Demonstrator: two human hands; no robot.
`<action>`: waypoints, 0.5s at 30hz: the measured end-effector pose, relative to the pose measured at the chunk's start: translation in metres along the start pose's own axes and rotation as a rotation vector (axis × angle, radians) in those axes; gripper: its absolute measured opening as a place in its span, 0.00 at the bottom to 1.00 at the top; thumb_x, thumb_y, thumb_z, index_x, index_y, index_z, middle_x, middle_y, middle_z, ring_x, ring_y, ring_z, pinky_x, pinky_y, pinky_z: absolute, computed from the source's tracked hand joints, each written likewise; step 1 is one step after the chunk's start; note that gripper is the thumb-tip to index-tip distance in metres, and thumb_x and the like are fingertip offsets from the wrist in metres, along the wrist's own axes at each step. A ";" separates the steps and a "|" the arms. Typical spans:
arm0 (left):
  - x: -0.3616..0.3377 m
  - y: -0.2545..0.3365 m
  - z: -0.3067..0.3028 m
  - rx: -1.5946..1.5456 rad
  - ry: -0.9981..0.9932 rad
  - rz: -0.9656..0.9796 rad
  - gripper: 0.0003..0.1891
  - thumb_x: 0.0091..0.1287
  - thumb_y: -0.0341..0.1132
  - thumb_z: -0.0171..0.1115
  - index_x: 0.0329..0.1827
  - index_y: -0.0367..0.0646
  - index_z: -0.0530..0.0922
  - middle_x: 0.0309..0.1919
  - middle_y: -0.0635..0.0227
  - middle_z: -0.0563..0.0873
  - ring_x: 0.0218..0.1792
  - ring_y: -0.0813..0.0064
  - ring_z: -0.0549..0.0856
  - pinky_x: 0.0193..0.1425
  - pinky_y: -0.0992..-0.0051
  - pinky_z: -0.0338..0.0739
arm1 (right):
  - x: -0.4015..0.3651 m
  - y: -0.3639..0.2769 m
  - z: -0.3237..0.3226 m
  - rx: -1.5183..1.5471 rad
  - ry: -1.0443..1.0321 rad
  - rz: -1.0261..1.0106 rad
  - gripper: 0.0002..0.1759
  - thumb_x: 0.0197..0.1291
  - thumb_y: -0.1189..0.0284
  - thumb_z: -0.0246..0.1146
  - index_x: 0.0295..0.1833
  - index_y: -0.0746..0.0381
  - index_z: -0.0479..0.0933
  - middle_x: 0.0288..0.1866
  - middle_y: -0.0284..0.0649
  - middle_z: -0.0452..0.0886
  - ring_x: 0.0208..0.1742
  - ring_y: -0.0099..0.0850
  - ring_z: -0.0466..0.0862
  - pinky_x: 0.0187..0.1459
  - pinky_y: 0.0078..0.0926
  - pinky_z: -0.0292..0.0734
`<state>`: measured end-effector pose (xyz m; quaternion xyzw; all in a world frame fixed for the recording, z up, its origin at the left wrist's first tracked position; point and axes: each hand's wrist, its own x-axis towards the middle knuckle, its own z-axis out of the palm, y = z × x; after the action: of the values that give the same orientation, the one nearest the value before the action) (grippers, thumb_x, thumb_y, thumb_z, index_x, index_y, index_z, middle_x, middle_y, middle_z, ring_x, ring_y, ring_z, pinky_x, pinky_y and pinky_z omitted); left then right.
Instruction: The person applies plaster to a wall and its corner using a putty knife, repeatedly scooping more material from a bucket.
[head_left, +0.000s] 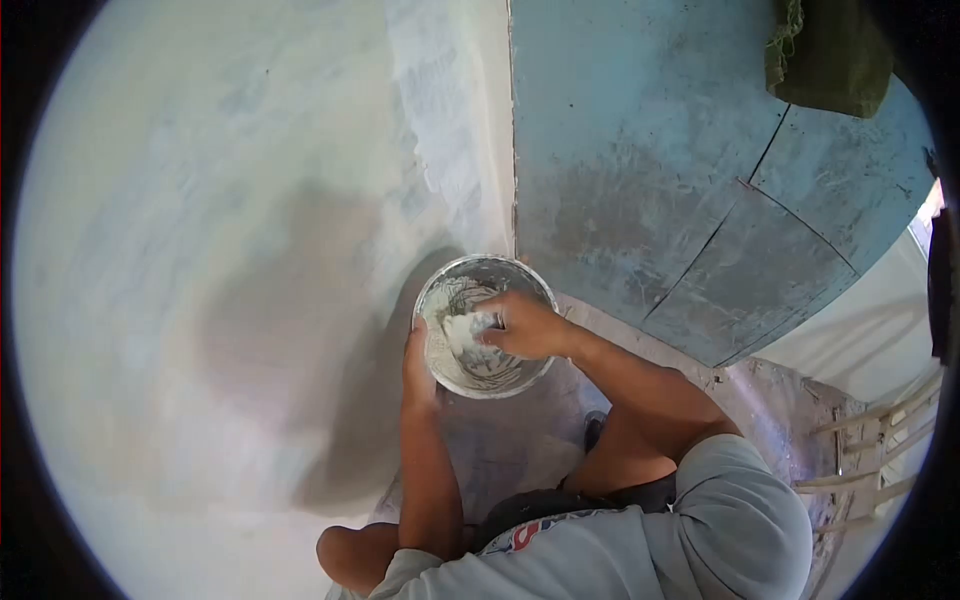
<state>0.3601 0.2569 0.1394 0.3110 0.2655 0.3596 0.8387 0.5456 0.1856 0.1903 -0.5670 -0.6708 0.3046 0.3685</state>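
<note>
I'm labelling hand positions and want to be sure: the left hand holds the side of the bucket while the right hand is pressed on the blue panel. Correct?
Not quite. The head view shows the right hand inside the bucket; the left hand does hold the bucket's side.

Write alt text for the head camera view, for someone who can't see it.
A person's left hand steadies a round container smeared with pale paste while the right hand, partly blurred, reaches inside. A patchy pale surface fills the left side; a scuffed blue panel is at upper right.
</note>
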 end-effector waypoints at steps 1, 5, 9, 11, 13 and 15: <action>-0.002 0.003 0.002 0.005 0.019 -0.015 0.29 0.76 0.53 0.50 0.69 0.38 0.71 0.62 0.58 0.80 0.60 0.63 0.82 0.66 0.62 0.74 | 0.000 0.008 0.004 -0.031 -0.004 -0.102 0.11 0.57 0.75 0.67 0.44 0.69 0.80 0.38 0.53 0.85 0.41 0.42 0.85 0.46 0.38 0.76; 0.009 -0.008 -0.015 0.007 0.037 0.018 0.31 0.75 0.54 0.52 0.70 0.38 0.71 0.62 0.59 0.80 0.61 0.63 0.81 0.67 0.63 0.73 | 0.002 -0.006 -0.034 -0.017 -0.200 -0.014 0.13 0.61 0.75 0.69 0.49 0.67 0.79 0.41 0.44 0.85 0.41 0.32 0.84 0.48 0.30 0.77; 0.005 0.001 -0.025 0.108 0.080 0.000 0.31 0.75 0.55 0.51 0.71 0.39 0.71 0.65 0.58 0.79 0.62 0.62 0.80 0.69 0.62 0.72 | 0.015 -0.013 -0.109 0.324 -0.099 0.187 0.16 0.64 0.77 0.66 0.57 0.63 0.77 0.47 0.41 0.84 0.46 0.31 0.86 0.49 0.31 0.84; -0.005 0.014 -0.025 0.132 0.101 -0.030 0.32 0.75 0.56 0.52 0.71 0.39 0.71 0.65 0.58 0.79 0.62 0.62 0.80 0.69 0.62 0.72 | 0.027 -0.002 -0.142 0.557 -0.041 0.271 0.20 0.63 0.79 0.65 0.61 0.63 0.75 0.49 0.42 0.84 0.49 0.32 0.86 0.48 0.34 0.88; -0.020 0.033 -0.007 0.171 0.096 -0.056 0.31 0.75 0.54 0.53 0.70 0.38 0.71 0.63 0.59 0.80 0.63 0.64 0.79 0.70 0.64 0.70 | 0.046 0.036 -0.166 0.609 -0.014 0.261 0.25 0.62 0.81 0.65 0.65 0.63 0.71 0.51 0.42 0.84 0.50 0.34 0.87 0.49 0.37 0.89; -0.019 0.038 -0.040 0.249 0.115 -0.029 0.30 0.75 0.54 0.52 0.70 0.39 0.71 0.64 0.59 0.80 0.63 0.64 0.79 0.71 0.65 0.70 | 0.058 0.087 -0.168 0.633 0.020 0.270 0.27 0.62 0.81 0.65 0.66 0.63 0.70 0.52 0.41 0.84 0.51 0.34 0.86 0.52 0.39 0.87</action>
<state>0.3057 0.2762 0.1438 0.3876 0.3603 0.3288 0.7822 0.7282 0.2561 0.2180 -0.5112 -0.4585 0.5381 0.4888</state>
